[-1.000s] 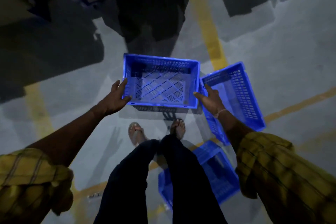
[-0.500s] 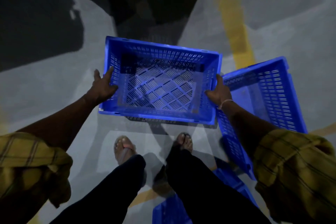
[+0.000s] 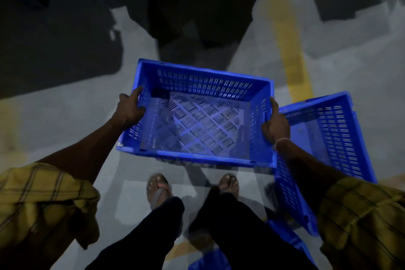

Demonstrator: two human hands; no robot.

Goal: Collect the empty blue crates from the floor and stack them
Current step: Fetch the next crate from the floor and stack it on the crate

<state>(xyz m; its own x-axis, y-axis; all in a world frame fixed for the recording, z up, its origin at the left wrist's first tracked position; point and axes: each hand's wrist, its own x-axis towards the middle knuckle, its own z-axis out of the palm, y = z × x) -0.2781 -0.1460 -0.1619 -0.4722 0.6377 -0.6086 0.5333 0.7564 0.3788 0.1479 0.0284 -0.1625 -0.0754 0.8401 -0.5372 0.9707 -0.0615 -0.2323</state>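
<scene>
An empty blue slatted crate is gripped at both ends by the left hand and right hand, seemingly mid-carry; lowering squarely into the second blue crate at 3 o'clock is probably called for next.

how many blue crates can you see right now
3. One slatted blue plastic crate is held between the left hand and right hand; a second crate is to its right; a third crate is partly hidden behind the legs. More may be out of view.
</scene>
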